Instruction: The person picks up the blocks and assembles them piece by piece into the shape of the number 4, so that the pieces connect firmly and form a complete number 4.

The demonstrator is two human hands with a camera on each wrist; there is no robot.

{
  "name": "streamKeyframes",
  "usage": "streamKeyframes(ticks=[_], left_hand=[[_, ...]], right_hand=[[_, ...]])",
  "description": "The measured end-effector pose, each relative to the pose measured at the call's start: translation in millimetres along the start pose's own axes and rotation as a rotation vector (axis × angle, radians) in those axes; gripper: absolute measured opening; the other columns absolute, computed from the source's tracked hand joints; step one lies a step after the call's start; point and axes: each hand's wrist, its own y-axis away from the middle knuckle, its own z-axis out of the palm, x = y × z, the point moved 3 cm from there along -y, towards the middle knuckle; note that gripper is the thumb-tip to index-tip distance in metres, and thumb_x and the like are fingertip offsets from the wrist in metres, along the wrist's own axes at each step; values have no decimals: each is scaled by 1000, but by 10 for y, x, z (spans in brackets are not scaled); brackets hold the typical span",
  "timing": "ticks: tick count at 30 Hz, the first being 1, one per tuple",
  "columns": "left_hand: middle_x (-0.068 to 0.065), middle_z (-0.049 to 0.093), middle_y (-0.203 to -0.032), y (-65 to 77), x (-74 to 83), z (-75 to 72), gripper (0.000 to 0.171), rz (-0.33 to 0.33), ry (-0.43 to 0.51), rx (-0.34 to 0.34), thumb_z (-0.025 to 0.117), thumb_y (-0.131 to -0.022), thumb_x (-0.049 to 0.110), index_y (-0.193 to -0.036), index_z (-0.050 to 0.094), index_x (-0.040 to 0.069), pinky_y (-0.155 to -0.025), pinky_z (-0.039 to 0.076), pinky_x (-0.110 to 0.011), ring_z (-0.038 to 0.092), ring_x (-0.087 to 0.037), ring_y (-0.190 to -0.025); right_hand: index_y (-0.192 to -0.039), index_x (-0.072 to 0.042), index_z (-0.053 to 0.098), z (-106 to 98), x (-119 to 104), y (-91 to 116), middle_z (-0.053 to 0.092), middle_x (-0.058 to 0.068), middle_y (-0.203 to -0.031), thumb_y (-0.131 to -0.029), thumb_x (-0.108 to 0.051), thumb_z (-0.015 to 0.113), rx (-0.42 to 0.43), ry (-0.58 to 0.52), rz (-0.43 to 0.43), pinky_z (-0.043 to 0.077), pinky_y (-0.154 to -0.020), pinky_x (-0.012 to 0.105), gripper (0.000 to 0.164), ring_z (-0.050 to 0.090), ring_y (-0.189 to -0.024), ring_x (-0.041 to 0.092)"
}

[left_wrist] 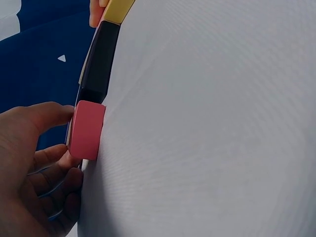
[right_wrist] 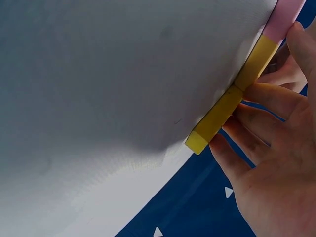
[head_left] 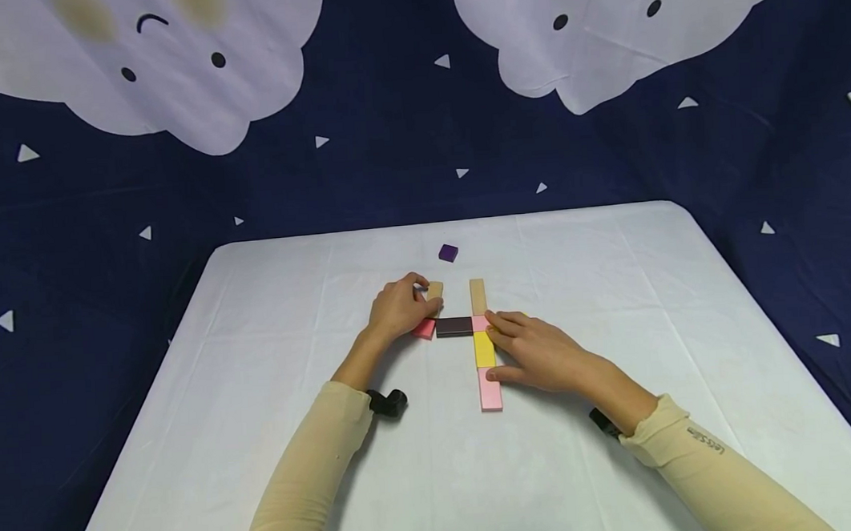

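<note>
My left hand [head_left: 399, 305] pinches a plain wooden block [head_left: 435, 290] between thumb and fingers. Just below that block lies a red block [head_left: 425, 329], whose end faces the camera in the left wrist view. A black block [head_left: 454, 327] runs from the red one to a small pink block [head_left: 479, 324]. My right hand [head_left: 541, 352] spreads over the right side of the layout, its thumb on a long pink block [head_left: 490, 394]. In the right wrist view, its straight fingertips touch the side of a yellow block [right_wrist: 215, 116], which the hand mostly hides in the head view.
Another wooden block [head_left: 478, 295] stands in line above the small pink block, and a yellow block [head_left: 484, 349] below it. Farther back on the white table [head_left: 256, 346] lies a dark purple block [head_left: 449, 253]. A dark blue cloth [head_left: 392, 179] hangs behind the table.
</note>
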Motion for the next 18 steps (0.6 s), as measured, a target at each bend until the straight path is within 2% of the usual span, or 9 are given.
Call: streamKeyframes(ticks=[18], left_hand=[[7,61,-72,-10,7,-16,41,15,-6,9,67,-84,41,-113,64,12,-65,43,-33,55,-14,-68]], right_hand=[[-139,1,47,1,9,-2,35,16,-150,-89,-59,56,9,-11,-3,32,-105,46,79,33,-136,31]])
